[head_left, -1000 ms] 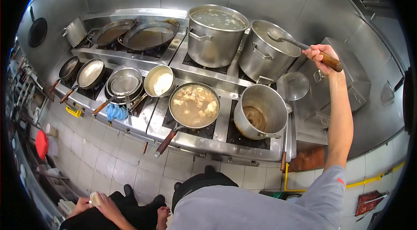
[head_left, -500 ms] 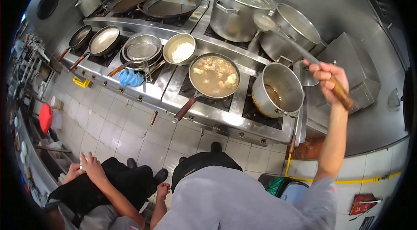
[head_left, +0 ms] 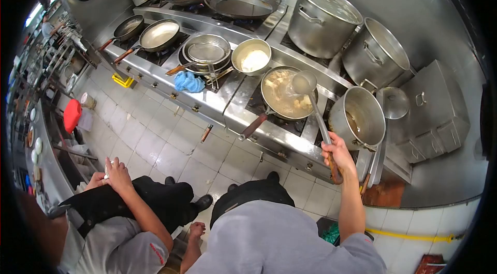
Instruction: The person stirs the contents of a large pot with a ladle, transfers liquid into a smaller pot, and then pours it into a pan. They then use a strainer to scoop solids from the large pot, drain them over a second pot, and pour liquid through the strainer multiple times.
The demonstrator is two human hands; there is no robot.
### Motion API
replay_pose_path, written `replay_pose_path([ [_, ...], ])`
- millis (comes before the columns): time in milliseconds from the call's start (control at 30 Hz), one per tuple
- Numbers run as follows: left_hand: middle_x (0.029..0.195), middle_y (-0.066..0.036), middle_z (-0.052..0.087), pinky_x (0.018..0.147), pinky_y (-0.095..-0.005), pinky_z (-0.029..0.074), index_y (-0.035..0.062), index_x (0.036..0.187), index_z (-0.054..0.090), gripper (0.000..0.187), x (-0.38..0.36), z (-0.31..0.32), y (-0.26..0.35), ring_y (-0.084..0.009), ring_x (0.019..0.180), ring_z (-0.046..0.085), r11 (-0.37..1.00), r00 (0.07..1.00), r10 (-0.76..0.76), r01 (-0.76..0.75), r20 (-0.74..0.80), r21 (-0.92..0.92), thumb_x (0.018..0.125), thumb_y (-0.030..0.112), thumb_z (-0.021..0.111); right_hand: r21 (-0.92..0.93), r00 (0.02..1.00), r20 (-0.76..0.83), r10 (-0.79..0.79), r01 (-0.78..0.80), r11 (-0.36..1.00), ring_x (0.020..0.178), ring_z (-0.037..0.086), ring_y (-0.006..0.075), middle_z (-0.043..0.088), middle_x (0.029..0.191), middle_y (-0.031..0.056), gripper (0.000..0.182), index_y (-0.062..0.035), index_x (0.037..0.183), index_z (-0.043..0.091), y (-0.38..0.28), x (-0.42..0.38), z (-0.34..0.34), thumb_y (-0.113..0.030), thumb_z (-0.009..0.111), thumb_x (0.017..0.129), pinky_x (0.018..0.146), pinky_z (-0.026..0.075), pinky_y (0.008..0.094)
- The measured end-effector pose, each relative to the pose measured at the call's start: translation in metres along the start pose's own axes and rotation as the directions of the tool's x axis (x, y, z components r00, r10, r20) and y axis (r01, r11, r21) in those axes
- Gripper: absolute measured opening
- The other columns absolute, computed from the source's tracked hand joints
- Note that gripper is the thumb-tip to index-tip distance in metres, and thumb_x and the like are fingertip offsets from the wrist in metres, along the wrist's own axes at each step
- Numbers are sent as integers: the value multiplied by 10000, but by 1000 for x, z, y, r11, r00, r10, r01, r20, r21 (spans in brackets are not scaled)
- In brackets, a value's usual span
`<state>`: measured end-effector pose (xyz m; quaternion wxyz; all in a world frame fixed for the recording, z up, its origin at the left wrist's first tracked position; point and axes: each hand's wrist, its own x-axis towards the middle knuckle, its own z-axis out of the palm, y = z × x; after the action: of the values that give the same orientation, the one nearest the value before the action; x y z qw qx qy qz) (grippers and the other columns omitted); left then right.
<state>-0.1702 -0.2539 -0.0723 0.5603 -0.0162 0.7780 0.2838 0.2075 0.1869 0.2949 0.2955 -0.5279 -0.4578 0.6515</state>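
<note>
My right hand (head_left: 339, 156) is wrapped round the wooden handle of a long metal ladle (head_left: 322, 121). The ladle's bowl hangs over the right part of a frying pan (head_left: 263, 94), overlapping the pale broth and light chunks inside. That pan's dark red handle (head_left: 254, 126) points toward my body. Just right of the ladle stands a deep pot (head_left: 374, 118) with a little brown liquid at its bottom. My left hand (head_left: 197, 230) hangs low beside my body, fingers curled in a loose fist with nothing showing in them.
A saucepan (head_left: 238, 62) with white contents, a strainer (head_left: 207, 50) and a blue cloth (head_left: 189, 82) lie left along the stove. Tall stockpots (head_left: 316, 28) stand behind. At my left is another person (head_left: 119, 232), hands together around something small and white.
My right hand has come down and left with the ladle, from above the back pots to over the frying pan. The camera view has shifted. My left hand stays low at my side.
</note>
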Motion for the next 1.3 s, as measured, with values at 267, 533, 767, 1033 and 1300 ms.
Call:
replay_pose_path([
  [267,787,-60,620,584,-336,491,63,873,615,196,-2,16,2,-170,700,601,998,999,43,-43,2,53,809,30,433,-598,865,-233,-444,233,767,749,558,153,557,938,50,627,-51,1344,356,33,-10,10,65,597,777,710,473,263],
  [533,679,-71,637,519,-307,472,40,746,672,126,37,11,30,-143,584,587,990,982,136,-132,-132,41,755,163,647,218,989,-54,-134,143,966,395,358,68,343,598,-25,375,-91,1244,442,27,-5,11,-230,569,920,311,305,232],
  [767,750,-80,683,621,-319,500,55,773,694,121,33,23,52,-163,695,640,981,962,181,-162,-203,107,730,162,655,605,961,69,-268,174,777,413,343,47,410,689,1,313,-65,1227,428,-18,21,-2,-119,502,928,282,322,213],
  [1033,726,-61,625,520,-292,475,23,800,654,112,4,69,51,-143,622,573,989,979,134,-122,-156,89,781,125,611,720,902,212,-376,116,684,415,336,82,366,725,21,297,-26,1232,388,-76,18,-59,-171,422,975,269,308,225],
  [1300,733,-75,627,516,-279,476,22,810,663,123,26,102,54,-157,641,587,981,967,195,-190,-163,47,773,131,619,545,881,124,-456,323,773,409,346,68,363,708,9,373,32,1301,347,-150,30,-157,-121,393,964,266,318,202],
])
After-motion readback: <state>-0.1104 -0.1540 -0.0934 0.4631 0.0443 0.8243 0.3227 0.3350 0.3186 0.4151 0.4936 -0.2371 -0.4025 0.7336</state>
